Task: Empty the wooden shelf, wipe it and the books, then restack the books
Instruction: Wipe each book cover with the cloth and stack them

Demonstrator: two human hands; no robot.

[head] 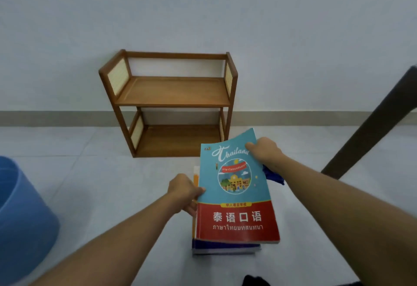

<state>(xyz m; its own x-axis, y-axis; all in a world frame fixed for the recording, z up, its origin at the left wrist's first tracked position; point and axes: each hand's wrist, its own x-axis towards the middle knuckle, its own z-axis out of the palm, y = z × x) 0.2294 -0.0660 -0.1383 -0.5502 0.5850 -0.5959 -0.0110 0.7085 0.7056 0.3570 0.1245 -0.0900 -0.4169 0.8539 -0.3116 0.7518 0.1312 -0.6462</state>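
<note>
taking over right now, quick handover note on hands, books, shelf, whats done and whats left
Left hand grips the left edge of the blue and red Thailand paperback book; right hand pinches its top right corner.
Dark blue cloth sits under the right wrist.
The book is over the stack of books on the floor.
Two-tier wooden shelf stands bare at the wall: emptied.
Wiping cannot be judged.
Left: restack the books.

the blue bin [20, 213] is cut by the left edge, the dark chair leg [370, 123] by the right. the thailand book [234, 195] hides most of the stack of books [225, 248] under it and the fingers of the left hand [184, 189] and right hand [264, 152].
</note>
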